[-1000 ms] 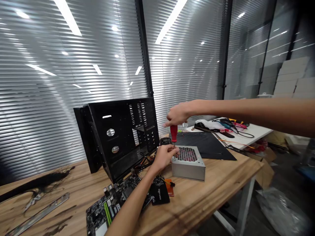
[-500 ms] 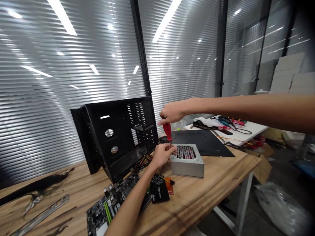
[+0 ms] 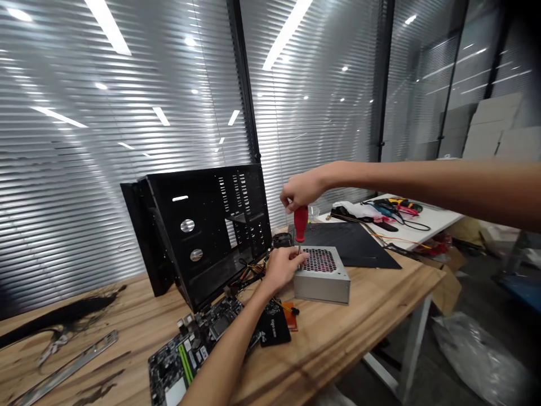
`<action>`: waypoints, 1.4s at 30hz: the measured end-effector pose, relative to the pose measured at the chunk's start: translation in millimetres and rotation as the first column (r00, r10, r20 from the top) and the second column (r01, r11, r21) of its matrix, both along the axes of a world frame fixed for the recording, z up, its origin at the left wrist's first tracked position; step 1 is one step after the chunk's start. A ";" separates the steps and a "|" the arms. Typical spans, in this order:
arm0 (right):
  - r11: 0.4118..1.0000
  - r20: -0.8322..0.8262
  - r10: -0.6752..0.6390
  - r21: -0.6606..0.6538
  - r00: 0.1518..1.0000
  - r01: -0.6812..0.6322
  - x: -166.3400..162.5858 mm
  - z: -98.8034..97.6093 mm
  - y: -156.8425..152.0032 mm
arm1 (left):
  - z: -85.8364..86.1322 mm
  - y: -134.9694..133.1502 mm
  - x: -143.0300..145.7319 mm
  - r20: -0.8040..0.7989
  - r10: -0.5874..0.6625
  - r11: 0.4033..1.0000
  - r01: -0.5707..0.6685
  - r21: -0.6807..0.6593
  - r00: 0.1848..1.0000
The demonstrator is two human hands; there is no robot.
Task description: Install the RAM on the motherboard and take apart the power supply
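My right hand [image 3: 305,189] is closed round the top of a red-handled screwdriver [image 3: 300,224], which stands nearly upright with its shaft pointing down. Below it lies a grey metal power supply [image 3: 323,288] with a honeycomb grille on top. My left hand [image 3: 284,266] is at the near-left corner of that box, thumb and fingers pinched round the lower screwdriver shaft. The tip and any screw under it are hidden by those fingers. A black computer case [image 3: 211,225] stands to the left of both hands.
A motherboard [image 3: 169,361] and a black drive [image 3: 274,324] lie in front of the case, partly behind my left forearm. Behind the power supply is a black panel [image 3: 359,248]. A metal strip [image 3: 71,369] lies at the left; a white table [image 3: 439,220] holds cables and tools.
The screwdriver has gone from leaning to nearly upright. My right hand has shifted a little to the right with its handle, and my left hand has moved slightly right.
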State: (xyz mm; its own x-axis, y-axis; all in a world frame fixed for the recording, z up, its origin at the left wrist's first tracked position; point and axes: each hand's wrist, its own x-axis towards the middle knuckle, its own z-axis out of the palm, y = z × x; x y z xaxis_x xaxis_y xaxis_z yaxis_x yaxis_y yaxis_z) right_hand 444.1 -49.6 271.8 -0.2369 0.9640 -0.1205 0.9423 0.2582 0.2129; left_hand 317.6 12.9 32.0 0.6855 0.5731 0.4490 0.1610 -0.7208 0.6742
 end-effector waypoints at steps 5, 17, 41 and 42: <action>0.994 -0.007 0.019 0.105 1.000 -0.018 -2.1 2.9 -4.3 | -3.7 1.7 1.4 0.016 0.011 1.000 -0.011 -0.016 1.000; 0.981 -0.214 -0.190 -0.087 0.958 0.175 13.9 6.8 4.2 | -1.4 25.6 -11.6 -0.190 -0.140 0.987 0.151 0.048 0.972; 0.991 -0.043 -0.121 0.046 0.992 0.123 15.7 22.2 -6.1 | -0.2 19.0 -14.5 -0.355 0.013 0.966 0.080 0.245 0.935; 0.991 -0.044 -0.121 0.054 0.992 0.123 16.6 22.5 -5.4 | -0.3 17.0 -14.5 -0.367 0.033 0.960 0.073 0.272 0.930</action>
State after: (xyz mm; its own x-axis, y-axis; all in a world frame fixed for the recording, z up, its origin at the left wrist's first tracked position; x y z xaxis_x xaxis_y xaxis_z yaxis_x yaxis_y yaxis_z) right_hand 460.7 -55.0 294.2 -0.1208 0.9910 -0.0580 0.9742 0.1295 0.1846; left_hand 303.1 29.9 31.7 0.8411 0.4475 0.3036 0.3407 -0.8745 0.3452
